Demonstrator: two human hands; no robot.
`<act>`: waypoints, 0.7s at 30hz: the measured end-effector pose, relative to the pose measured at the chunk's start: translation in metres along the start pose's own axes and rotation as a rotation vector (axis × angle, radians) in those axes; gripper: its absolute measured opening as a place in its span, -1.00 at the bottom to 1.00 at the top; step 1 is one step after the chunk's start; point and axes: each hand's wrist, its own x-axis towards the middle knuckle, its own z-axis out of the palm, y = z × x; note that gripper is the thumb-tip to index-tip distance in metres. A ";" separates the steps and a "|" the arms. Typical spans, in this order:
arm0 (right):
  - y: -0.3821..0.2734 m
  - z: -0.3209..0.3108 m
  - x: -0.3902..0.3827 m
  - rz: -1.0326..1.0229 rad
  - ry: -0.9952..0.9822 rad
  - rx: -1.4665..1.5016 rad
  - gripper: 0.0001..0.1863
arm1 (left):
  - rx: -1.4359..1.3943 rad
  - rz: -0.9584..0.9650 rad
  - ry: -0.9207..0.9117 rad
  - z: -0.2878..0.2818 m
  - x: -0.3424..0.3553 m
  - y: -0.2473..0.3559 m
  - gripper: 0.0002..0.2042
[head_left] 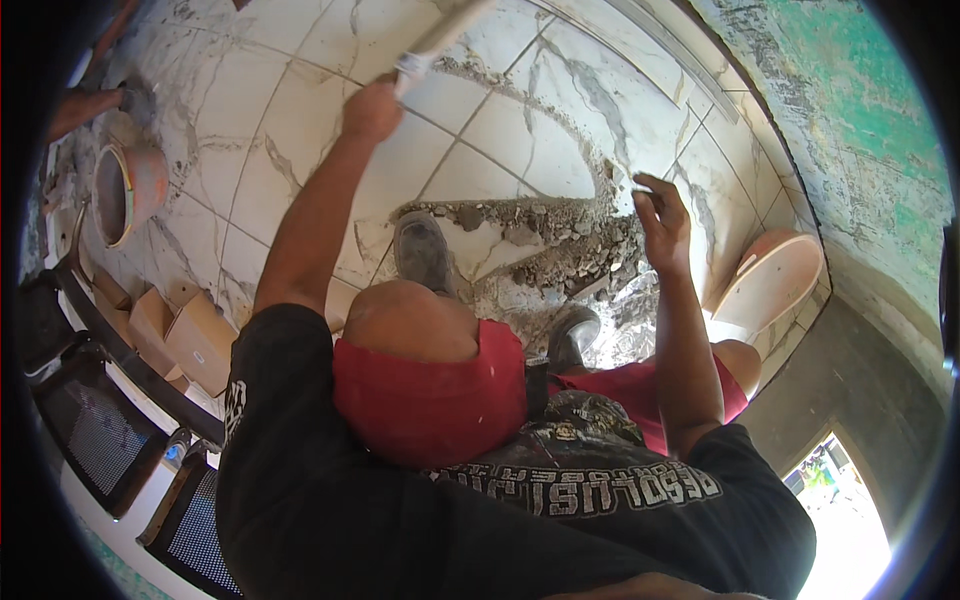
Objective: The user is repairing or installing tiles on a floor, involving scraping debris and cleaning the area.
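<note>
My left hand (375, 108) is closed around the near end of a long pale bar (445, 38), which runs up and to the right out of the picture; its kind cannot be made out. My right hand (663, 222) is raised beside the rubble, its fingers loosely bent and apart, holding nothing that I can see. Between my arms, broken mortar and rubble (575, 240) lie in a heap on the marbled white floor tiles (490, 150). A curved trail of grit leads from the heap toward the bar.
An orange bucket (772, 287) leans by the right wall; another bucket (128, 192) lies on its side at left. Cardboard boxes (195, 345) and black mesh chairs (100, 430) line the lower left. Another person's limb (90, 108) shows at upper left. My boots (422, 250) stand beside the rubble.
</note>
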 end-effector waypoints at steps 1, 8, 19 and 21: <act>-0.010 0.008 0.006 -0.019 -0.018 0.004 -0.66 | -0.009 0.023 -0.104 0.013 -0.011 0.013 -0.73; 0.000 0.046 0.050 -0.300 -0.367 -0.920 0.01 | -0.213 0.604 -0.125 0.060 -0.105 0.122 -0.67; 0.063 0.045 0.034 -0.216 -0.496 -0.820 -0.64 | -0.291 0.670 -0.044 0.036 -0.111 0.141 -0.53; 0.056 0.024 0.066 -0.191 -0.376 -0.737 -0.65 | -0.395 0.514 0.185 -0.002 -0.094 0.130 -0.37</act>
